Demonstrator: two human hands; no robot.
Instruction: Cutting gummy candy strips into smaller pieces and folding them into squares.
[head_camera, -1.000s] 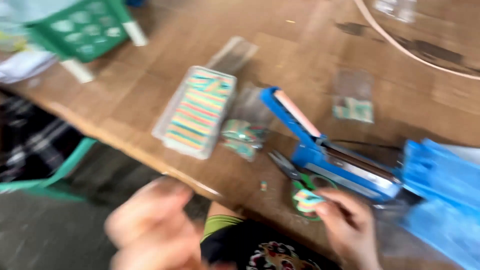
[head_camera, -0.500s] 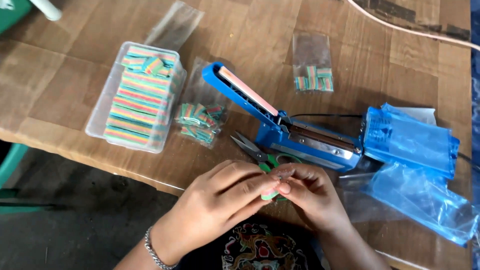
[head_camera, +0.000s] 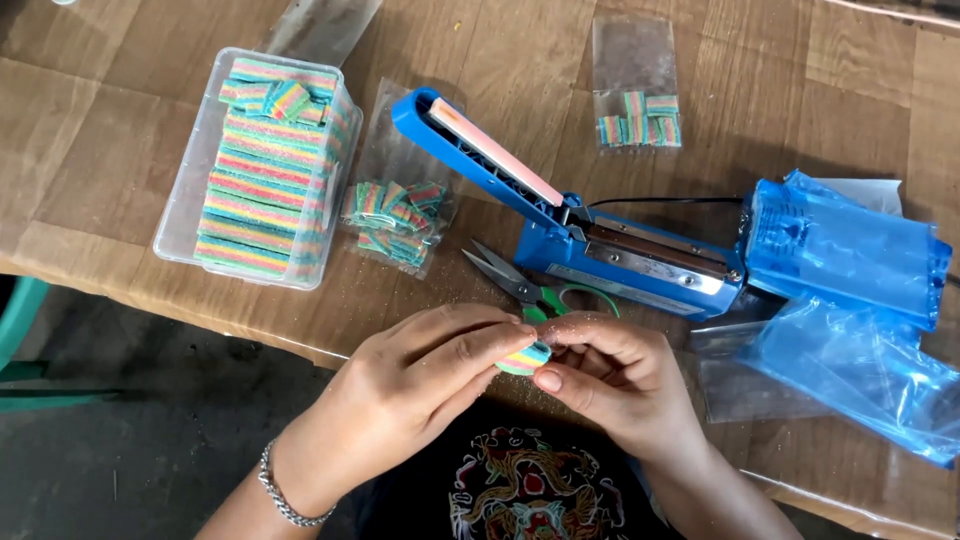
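My left hand (head_camera: 420, 385) and my right hand (head_camera: 610, 375) meet at the table's front edge, both pinching one small rainbow-striped candy piece (head_camera: 525, 358) between thumbs and fingertips. Just beyond them lie green-handled scissors (head_camera: 530, 288). Behind those stands a blue heat sealer (head_camera: 590, 225) with its arm raised. A clear plastic tub of rainbow candy strips (head_camera: 262, 165) sits at the left, and a small clear bag with cut candy pieces (head_camera: 395, 218) lies beside it.
Another small clear bag with candy pieces (head_camera: 635, 95) lies at the back. Blue plastic bags (head_camera: 850, 300) are piled at the right over clear bags (head_camera: 745, 385). The wooden table (head_camera: 90, 150) ends at its front edge near my hands; a green stool (head_camera: 15, 340) shows below left.
My left hand came up from below the table and joined my right hand on the candy piece. The view swung right and steadied over the table.
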